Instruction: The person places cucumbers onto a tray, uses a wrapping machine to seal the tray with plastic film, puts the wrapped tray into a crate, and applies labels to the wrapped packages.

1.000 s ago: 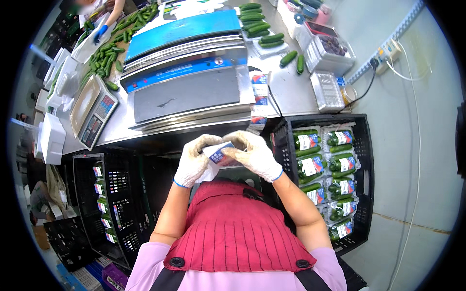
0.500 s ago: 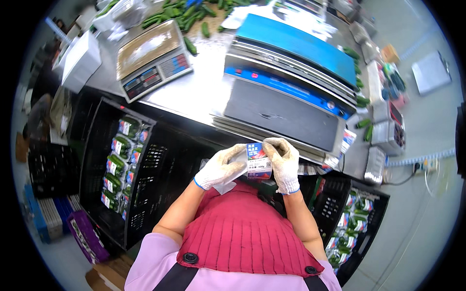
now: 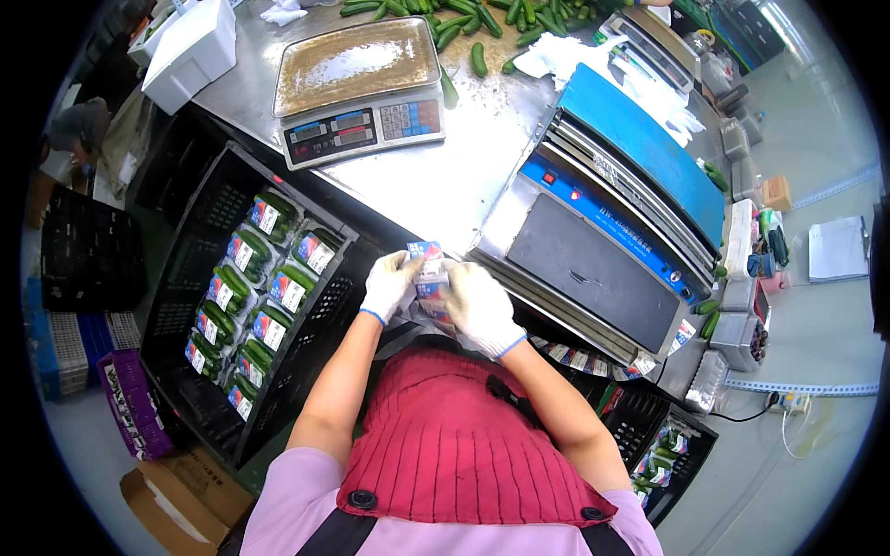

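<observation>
Between my gloved hands is a clear plastic bag with a blue, white and red label (image 3: pixel 426 266), upright in front of my apron. My left hand (image 3: pixel 389 283) pinches the label's left edge. On its right side, the fingers of my right hand (image 3: pixel 477 308) close over the label and cover part of it. The bag's lower part hangs crumpled below the hands. Both hands wear white knit gloves, slightly soiled at the fingers. Just to the right stands a blue-topped sealing machine (image 3: pixel 603 241) with a dark flat plate.
A scale (image 3: pixel 362 88) with a stained metal tray is on the steel table (image 3: pixel 408 195), with loose cucumbers (image 3: pixel 478 59) behind it. At the left, a black crate (image 3: pixel 190 380) holds several labelled cucumber packs. Another black crate (image 3: pixel 686 477) with packs is at lower right.
My view has turned left, so the left crate and scale show more fully. The bag has moved left with my hands, and my right hand now covers more of its label.
</observation>
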A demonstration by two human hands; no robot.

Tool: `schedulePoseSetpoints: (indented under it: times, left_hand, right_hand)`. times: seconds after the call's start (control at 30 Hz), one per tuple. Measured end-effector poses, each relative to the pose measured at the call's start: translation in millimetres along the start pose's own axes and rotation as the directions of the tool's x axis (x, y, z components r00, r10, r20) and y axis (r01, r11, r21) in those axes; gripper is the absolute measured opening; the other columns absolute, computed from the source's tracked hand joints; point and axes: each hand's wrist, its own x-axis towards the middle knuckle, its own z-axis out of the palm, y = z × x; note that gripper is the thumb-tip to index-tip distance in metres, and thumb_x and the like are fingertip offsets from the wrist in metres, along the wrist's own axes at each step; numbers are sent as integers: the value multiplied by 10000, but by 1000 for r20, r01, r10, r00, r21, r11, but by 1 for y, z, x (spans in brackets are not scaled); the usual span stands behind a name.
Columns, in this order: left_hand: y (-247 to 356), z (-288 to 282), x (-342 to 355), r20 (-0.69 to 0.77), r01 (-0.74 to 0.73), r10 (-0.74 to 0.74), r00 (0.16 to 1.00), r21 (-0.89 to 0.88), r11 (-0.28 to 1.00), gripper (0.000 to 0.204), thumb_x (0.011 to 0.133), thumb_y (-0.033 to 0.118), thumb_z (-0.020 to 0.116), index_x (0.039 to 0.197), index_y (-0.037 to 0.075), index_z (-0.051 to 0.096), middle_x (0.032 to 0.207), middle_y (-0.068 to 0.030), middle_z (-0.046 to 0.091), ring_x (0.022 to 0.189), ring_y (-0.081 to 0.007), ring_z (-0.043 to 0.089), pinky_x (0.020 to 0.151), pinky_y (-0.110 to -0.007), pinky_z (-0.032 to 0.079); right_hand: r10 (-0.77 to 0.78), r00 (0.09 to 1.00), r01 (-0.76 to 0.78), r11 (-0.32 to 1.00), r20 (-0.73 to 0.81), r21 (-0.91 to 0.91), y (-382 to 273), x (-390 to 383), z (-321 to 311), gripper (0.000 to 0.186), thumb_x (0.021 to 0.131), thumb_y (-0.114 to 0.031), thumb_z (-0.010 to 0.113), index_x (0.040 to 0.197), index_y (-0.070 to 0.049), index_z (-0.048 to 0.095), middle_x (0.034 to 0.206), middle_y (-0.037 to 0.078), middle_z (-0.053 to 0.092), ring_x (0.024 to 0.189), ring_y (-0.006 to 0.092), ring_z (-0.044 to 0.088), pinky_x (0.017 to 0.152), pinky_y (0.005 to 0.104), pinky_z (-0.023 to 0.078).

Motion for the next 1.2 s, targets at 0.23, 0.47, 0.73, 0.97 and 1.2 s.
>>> schedulePoseSetpoints:
  times: [0.23, 0.47, 0.73, 0.97, 1.2]
  left_hand:
    - [-24, -4, 47, 16, 92, -92, 996, -2, 996, 252, 933, 235, 655, 980, -10, 692, 851, -19, 678, 731, -72, 575, 660, -239, 470]
    - [-14, -1, 39, 3, 108, -108, 994, -30, 994, 319, 906, 314, 689, 936, -3, 705, 799, 10, 653, 705, -61, 538, 628, -237, 439]
    - [-14, -6, 34, 12, 109, -108, 994, -106, 988, 295, 902, 295, 688, 945, 3, 705, 825, 2, 659, 721, -67, 529, 648, -244, 429]
    - [-34, -9, 39, -173, -101, 131, 976, 173, 980, 418, 875, 277, 717, 1156, -18, 621, 1052, -119, 673, 932, -197, 625, 860, -318, 491]
    - [-14, 24, -28, -184, -439, 597, 781, 518, 734, 649, 854, 26, 693, 1422, -12, 381, 1362, -204, 480, 1192, -294, 524, 1058, -409, 410]
  right_hand:
    - [46, 994, -42, 998, 95, -43, 31, 55, 61, 477, 878, -155, 538, 1322, 1, 463, 949, 242, 667, 810, 400, 669, 702, 493, 536]
    - [169, 970, -156, 984, 176, -81, 32, 73, 72, 670, 818, -186, 578, 1433, -31, 362, 811, 265, 670, 712, 426, 674, 659, 501, 540]
    - [263, 936, -227, 959, 235, -170, 25, 63, 62, 716, 819, -172, 568, 1443, 61, 306, 743, 235, 677, 633, 377, 680, 596, 485, 537]
    - [324, 944, -327, 943, 60, 59, 51, -21, 52, 652, 879, -238, 553, 1450, -55, 296, 730, 225, 650, 614, 420, 632, 560, 527, 502]
    - [670, 712, -648, 742, -211, 171, 89, -251, 97, 530, 861, -197, 591, 1343, -46, 433, 777, 218, 645, 671, 404, 638, 605, 517, 506]
